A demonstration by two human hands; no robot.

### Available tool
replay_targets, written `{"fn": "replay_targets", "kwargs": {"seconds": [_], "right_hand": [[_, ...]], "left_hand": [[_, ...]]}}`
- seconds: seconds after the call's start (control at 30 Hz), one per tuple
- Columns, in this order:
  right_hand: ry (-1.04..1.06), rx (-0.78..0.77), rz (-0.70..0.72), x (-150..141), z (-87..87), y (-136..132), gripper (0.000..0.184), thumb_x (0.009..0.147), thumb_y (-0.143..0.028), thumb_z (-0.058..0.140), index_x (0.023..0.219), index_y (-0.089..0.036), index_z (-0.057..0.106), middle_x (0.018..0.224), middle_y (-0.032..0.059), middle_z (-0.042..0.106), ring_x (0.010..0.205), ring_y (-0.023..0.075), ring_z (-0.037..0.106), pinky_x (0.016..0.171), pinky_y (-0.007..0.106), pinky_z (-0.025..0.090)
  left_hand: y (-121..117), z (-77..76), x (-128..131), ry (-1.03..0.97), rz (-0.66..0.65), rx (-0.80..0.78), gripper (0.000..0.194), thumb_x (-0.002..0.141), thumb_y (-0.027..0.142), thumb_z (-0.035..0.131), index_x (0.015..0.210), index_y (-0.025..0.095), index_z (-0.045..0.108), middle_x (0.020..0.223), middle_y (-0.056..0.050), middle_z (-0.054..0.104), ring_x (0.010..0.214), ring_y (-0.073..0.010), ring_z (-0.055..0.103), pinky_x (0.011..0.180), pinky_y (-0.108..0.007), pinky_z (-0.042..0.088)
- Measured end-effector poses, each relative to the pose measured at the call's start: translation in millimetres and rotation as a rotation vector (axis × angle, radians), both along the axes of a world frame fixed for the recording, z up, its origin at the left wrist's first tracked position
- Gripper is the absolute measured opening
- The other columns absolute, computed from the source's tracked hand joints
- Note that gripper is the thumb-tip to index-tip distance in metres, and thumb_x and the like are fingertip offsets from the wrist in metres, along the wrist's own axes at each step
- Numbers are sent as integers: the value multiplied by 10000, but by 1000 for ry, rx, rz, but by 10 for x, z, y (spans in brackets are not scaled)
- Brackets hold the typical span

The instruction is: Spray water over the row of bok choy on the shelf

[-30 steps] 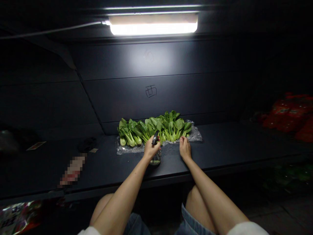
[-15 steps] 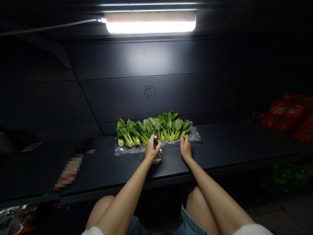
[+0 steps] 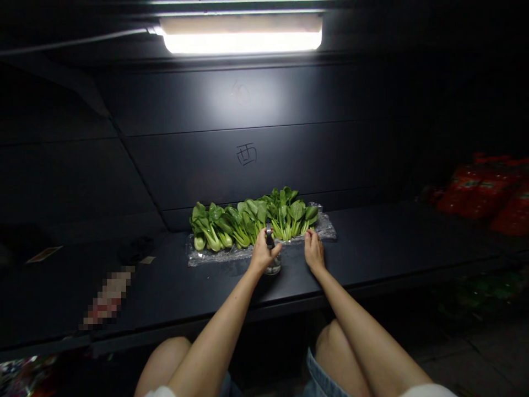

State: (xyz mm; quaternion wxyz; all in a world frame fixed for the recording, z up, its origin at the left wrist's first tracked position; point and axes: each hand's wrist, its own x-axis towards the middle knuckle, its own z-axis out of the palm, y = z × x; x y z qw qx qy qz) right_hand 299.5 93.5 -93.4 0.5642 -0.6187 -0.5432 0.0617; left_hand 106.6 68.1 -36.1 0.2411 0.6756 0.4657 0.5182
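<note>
My left hand grips a small spray bottle, which has a black trigger head and a clear body, in front of the greens. A row of bok choy lies on a clear plastic sheet, with leaves to the back and pale stems toward the sides. My right hand is at the sheet's front edge, its fingertips pinching the plastic just below the stems. The bottle's lower part stands past the sheet's front edge.
The bok choy sits on a dark counter below a dark panel with a hand-drawn character. A strip light glows above. Red packages lie at the right, and a dark object and a pixelated item lie at the left.
My left hand and the spray bottle have shifted rightward along the row of greens, closer to my right hand. My right hand stays at the sheet's edge, and the whole view has drifted slightly.
</note>
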Motion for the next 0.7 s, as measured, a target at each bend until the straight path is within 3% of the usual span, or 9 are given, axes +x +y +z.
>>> {"fn": "replay_targets", "kwargs": {"seconds": [0.1,0.33,0.7], "right_hand": [[52,6,-5,17,-6,-2,576,927,-574,254,1109,-158,610,1135,190,686,1061,286,628,948,431,455],[250,52,-70,110,-47,53,599,902,-623,255,1061,-164,606,1118,193,693,1036,274,642,912,398,470],[607,158,-132,252,-12,64,591,873,-631,269,1038,-167,595,1082,169,697,983,241,663,784,349,522]], "left_hand": [[-21,14,-2,22,-2,-12,436,739,240,664,1149,194,521,999,-58,648,923,-191,633,896,-363,483],[-165,101,109,83,131,9,356,728,164,597,1082,189,567,1047,-73,671,919,-206,631,843,-337,481],[-124,146,115,112,11,-51,285,744,159,579,1027,191,579,904,-30,669,788,-162,629,751,-282,478]]}}
